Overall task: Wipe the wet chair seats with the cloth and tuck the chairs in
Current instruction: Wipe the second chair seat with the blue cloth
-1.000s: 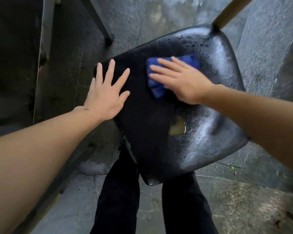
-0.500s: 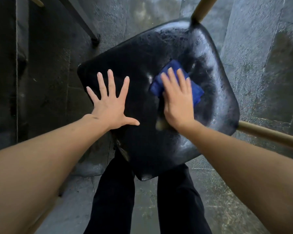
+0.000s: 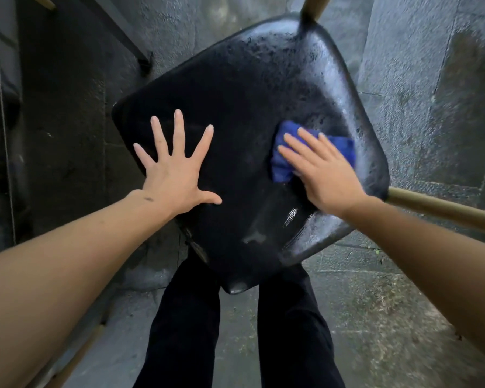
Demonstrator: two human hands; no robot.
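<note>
Stone floor [image 3: 375, 317] | left hand [image 3: 177, 175] flat on seat [image 3: 249, 93] | right hand [image 3: 325, 175] flat, half-hiding cloth [image 3: 282, 166]

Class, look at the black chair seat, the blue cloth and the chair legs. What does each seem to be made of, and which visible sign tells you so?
Chair seat: probably moulded plastic, glossy black; it shows smooth curved edges, sheen and water beads.
Cloth: soft woven or microfibre fabric, matte blue; it bunches under the right hand.
Chair legs: likely wood, light tan and round; painted metal cannot be ruled out.

The chair seat [image 3: 249, 107] is glossy black, beaded with water; the blue cloth [image 3: 282, 166] looks soft; the floor [image 3: 375, 303] is rough stone.
</note>
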